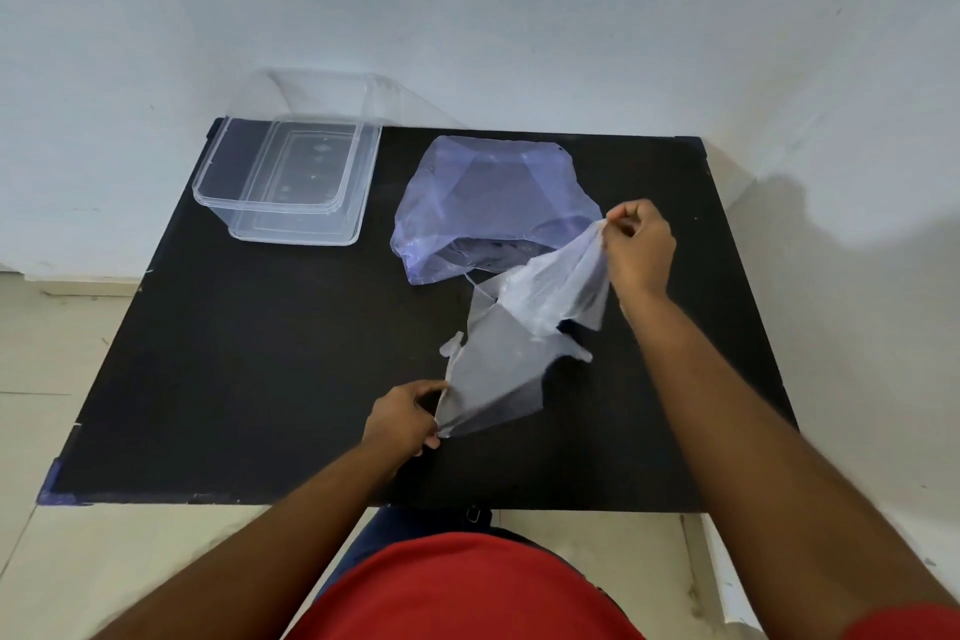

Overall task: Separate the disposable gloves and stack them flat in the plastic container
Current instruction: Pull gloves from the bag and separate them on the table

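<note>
Head view of a glove-separating step at a black counter [260, 379]. The left hand [402, 418], low and near the front edge, has its fingers curled and pinches the lower edge of a thin translucent glove [488, 379] between thumb and fingertips. The right hand [640, 244], raised farther back and to the right, is closed in a pinch on the top of a second translucent glove [563, 286], which hangs crumpled below it. The two gloves overlap and touch at mid-span, so that the sheets stretch diagonally between the hands; small finger tabs project from the lower glove on either side. Directly behind the raised glove lies a bluish transparent bag [488, 192], its mouth facing the person and holding a dark flat stack whose contents cannot be made out. The clear plastic container [291, 182] stands open at the rear left corner of the counter, well apart from both hands, with no glove visible inside. A pale wall [519, 16] rises behind the counter.
</note>
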